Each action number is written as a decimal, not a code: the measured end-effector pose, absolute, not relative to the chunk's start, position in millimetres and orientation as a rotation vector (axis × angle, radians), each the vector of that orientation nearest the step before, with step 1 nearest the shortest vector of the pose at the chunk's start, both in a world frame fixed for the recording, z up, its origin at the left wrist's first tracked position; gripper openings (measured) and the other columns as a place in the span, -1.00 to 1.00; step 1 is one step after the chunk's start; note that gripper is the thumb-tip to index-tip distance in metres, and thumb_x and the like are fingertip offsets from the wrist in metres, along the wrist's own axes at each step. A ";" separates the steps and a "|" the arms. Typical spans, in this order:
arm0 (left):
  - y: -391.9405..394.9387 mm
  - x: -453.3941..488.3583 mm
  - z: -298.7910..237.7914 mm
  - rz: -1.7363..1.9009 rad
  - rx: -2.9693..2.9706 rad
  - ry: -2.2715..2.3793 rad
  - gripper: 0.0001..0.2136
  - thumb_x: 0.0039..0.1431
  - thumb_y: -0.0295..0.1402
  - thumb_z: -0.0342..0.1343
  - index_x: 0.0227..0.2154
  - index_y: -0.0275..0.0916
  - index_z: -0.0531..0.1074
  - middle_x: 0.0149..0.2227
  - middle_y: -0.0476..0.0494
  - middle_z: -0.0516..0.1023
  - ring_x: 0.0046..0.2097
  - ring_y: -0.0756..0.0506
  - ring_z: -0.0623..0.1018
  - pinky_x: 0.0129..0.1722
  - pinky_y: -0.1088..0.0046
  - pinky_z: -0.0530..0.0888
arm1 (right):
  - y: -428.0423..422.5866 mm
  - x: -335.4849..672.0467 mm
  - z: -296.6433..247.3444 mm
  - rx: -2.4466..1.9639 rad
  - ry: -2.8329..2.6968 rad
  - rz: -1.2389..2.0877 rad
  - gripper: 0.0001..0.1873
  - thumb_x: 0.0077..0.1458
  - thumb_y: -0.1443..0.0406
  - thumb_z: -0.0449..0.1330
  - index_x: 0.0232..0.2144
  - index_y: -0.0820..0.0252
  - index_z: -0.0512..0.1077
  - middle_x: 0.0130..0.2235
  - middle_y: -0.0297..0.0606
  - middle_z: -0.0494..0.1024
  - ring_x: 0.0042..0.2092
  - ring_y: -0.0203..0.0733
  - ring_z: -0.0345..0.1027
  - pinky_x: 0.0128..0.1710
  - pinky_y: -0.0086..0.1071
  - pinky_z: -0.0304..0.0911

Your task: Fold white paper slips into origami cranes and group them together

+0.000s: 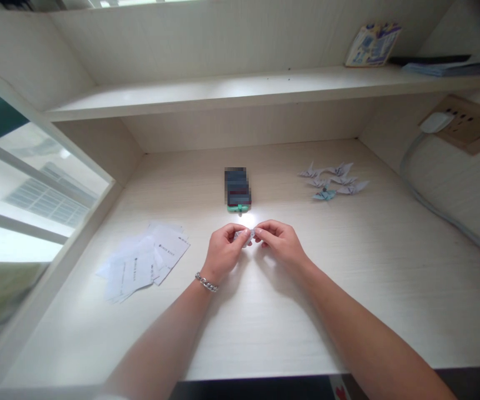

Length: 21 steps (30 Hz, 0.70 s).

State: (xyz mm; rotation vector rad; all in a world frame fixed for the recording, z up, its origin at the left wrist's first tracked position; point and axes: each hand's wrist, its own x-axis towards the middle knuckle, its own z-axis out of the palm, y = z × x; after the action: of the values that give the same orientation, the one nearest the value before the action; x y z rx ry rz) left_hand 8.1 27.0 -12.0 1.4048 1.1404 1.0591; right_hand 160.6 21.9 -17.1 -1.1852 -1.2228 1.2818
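Between my two hands is a small folded piece of white paper (pixel 242 238), low over the desk. My left hand (pixel 225 244), with a silver chain bracelet (pixel 206 282) on the wrist, pinches its left part between thumb and fingers. The thumb and index finger of my right hand (pixel 279 240) close on its right tip. My fingers hide much of the paper, so its exact folded shape cannot be made out. Just beyond the hands lies a phone (pixel 237 186), its screen blurred out, with a green piece (pixel 239 208) at its near end.
Loose printed paper sheets (pixel 140 266) lie in a spread pile at the left. Several folded paper cranes (pixel 348 180), one of them blue (pixel 324 194), stand at the back right. A white cable (pixel 431 208) runs down from the wall socket (pixel 469 123). A shelf (pixel 240 94) spans the back.
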 end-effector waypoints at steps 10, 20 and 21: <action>23.1 10.4 -13.9 0.930 1.525 1.188 -0.81 0.07 -0.28 0.08 -0.44 -0.30 0.47 -0.41 -0.13 0.54 -0.38 -0.02 0.48 -0.38 0.52 0.39 | 18.6 163.1 -12.9 -1.289 -1.535 1.021 -0.84 0.02 0.27 0.11 -0.42 0.22 0.47 -0.41 -0.27 0.50 -0.36 -0.23 0.34 -0.41 -0.40 0.22; 28.6 9.0 -11.6 0.899 1.530 1.202 -0.86 0.00 -0.36 0.05 -0.51 -0.30 0.47 -0.49 -0.08 0.51 -0.43 -0.01 0.44 -0.44 0.53 0.35 | 25.4 164.4 -18.4 -1.266 -1.320 1.179 -0.81 -0.05 0.22 0.17 -0.49 0.26 0.45 -0.51 -0.30 0.45 -0.46 -0.26 0.28 -0.46 -0.40 0.17; 28.5 8.9 -11.5 0.892 1.520 1.201 -0.86 -0.01 -0.37 0.05 -0.52 -0.30 0.46 -0.51 -0.08 0.50 -0.45 0.00 0.44 -0.45 0.53 0.35 | 26.3 165.5 -18.5 -1.270 -1.303 1.175 -0.81 -0.06 0.21 0.17 -0.50 0.26 0.45 -0.53 -0.30 0.44 -0.48 -0.27 0.27 -0.47 -0.40 0.16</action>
State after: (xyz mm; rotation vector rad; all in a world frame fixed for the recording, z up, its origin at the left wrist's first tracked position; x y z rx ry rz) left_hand 8.9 28.5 -11.5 1.5201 1.2006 0.8924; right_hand 165.5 26.3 -18.5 -1.2698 -1.3027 1.1752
